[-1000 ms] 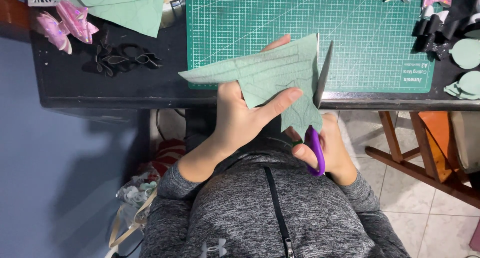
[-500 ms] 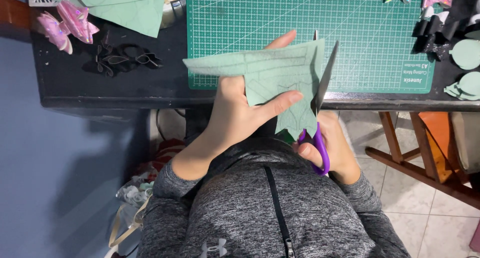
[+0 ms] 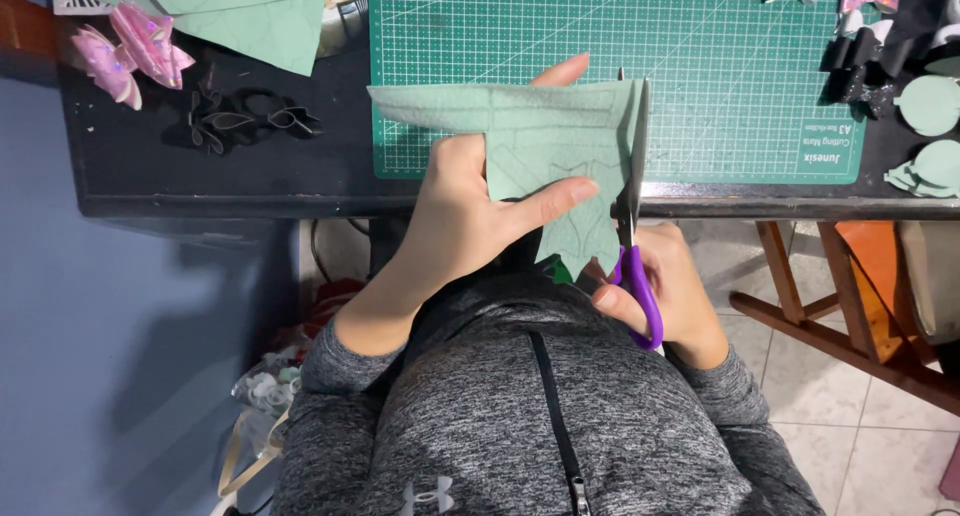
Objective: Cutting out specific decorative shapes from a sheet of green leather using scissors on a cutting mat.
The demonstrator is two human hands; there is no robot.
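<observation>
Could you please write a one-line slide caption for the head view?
Left hand holds pale green sheet while right hand cuts it with purple-handled scissors.

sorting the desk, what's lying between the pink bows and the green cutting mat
In the head view, black bow pieces and a corner of pale green sheets lie between the pink bows and the cutting mat.

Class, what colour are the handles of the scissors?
Purple; the scissors, held in the right hand, show best in the head view.

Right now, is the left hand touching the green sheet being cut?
Touching. The head view shows the left hand gripping the green sheet, thumb pressed across its front and a fingertip showing above its top edge, while the scissors cut along its right side.
</observation>
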